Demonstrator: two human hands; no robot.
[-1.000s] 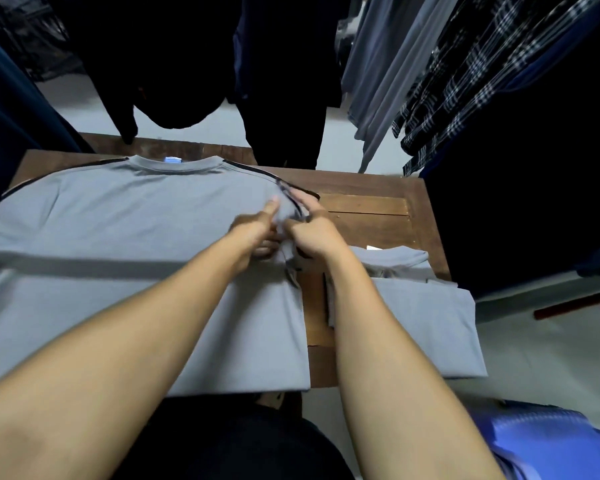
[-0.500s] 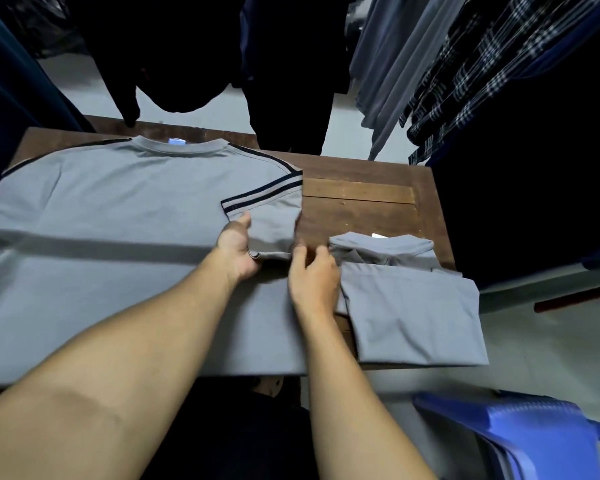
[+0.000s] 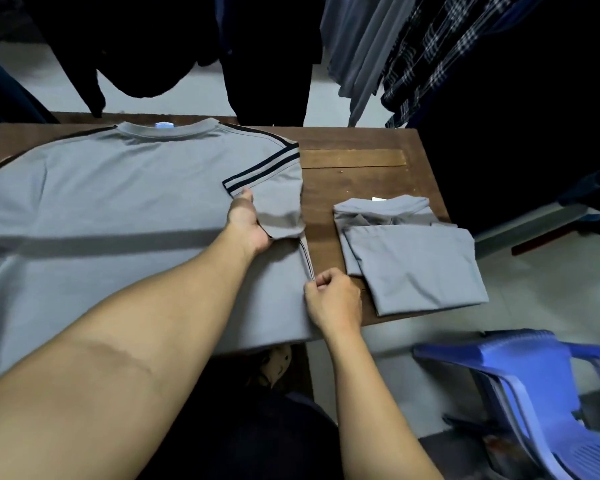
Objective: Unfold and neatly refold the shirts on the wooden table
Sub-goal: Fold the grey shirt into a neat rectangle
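The large grey short-sleeved shirt with dark shoulder stripes [image 3: 118,216] lies spread flat on the brown wooden worktop [image 3: 354,157], collar at the far edge, hem hanging slightly over the near edge. Change since a second ago: both hands were bunched together at the right shoulder; since then the right sleeve [image 3: 274,199] has been folded inward so it lies on the shirt body, striped cuff pointing left. The left hand [image 3: 248,223] now presses on that sleeve, thumb on top and the other fingers tucked under the sleeve's lower edge, so it appears to be gripping the cloth. The right hand [image 3: 333,301] has dropped down the right side seam and its fingers are closed in a pinch on the shirt's edge, near the hem.

Meaning for the task: unfolding of this shirt looks done and refolding has begun, with the sleeve-in step complete. The next move is probably folding the right side panel inward along the seam, though that is a guess.

The second grey shirt, folded into a rectangle [image 3: 413,258], sits just right of the big one on the same worktop, untouched. A blue plastic chair [image 3: 534,382] stands at lower right; dark garments hang behind.
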